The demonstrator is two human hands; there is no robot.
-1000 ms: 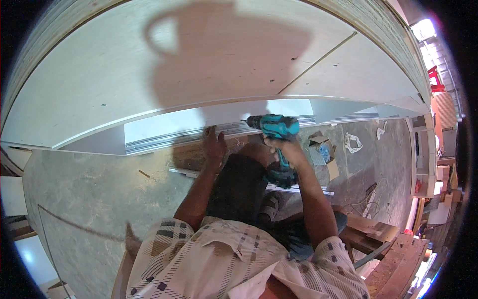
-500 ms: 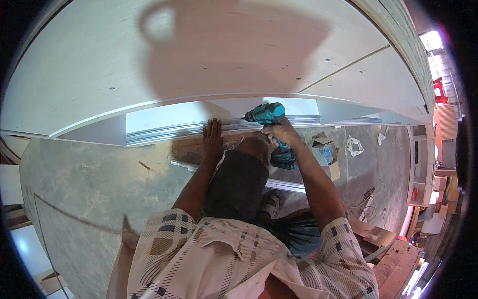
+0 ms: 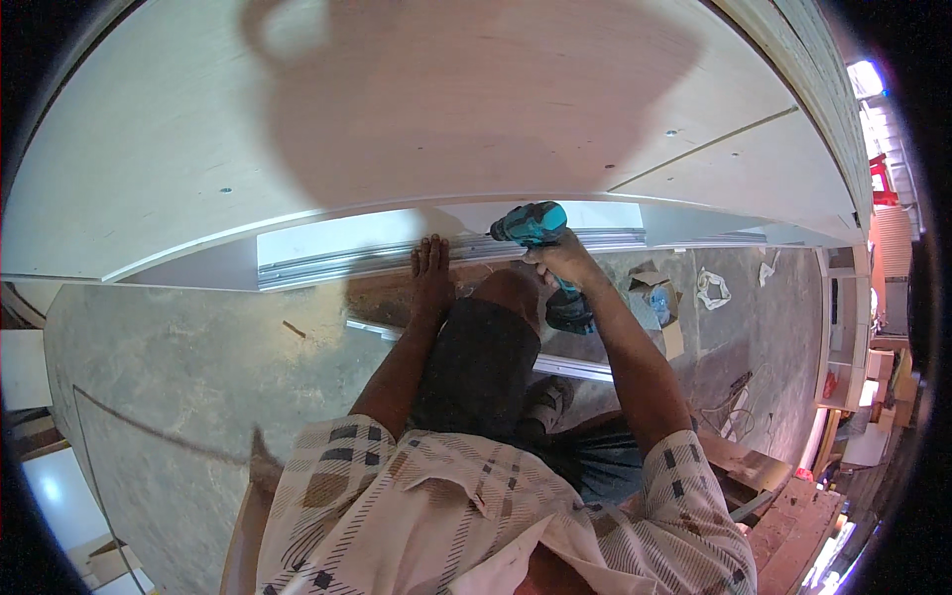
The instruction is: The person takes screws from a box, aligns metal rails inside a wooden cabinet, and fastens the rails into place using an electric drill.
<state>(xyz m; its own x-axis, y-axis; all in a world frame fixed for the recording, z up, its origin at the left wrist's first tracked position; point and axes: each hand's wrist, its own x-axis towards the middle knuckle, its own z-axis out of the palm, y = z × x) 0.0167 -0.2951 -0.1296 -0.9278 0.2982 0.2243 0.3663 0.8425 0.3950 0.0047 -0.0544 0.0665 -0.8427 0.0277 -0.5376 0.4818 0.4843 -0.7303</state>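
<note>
A teal and black cordless drill (image 3: 534,224) is gripped by my right hand (image 3: 563,262), its bit pointing left at the metal track. The silvery metal track (image 3: 347,263) runs along the lower edge of a white cabinet opening (image 3: 342,231). My left hand (image 3: 431,273) lies flat against the track with fingers stretched out, left of the drill. A pale wooden panel (image 3: 446,119) of the cabinet rises above the opening, with several screw heads in it. Whether the bit touches a screw is too small to tell.
On the concrete floor, an open cardboard box (image 3: 662,307) with blue plastic inside stands right of my right forearm. A loose metal rail (image 3: 575,368) lies beneath my legs. Farther right are a white strap-like loop (image 3: 712,289) and cables (image 3: 729,412). A white shelf unit (image 3: 841,327) stands at the far right.
The view has shifted slightly, so the scene sits a little to the right. My left hand stays flat on the track, and my right hand still grips the drill.
</note>
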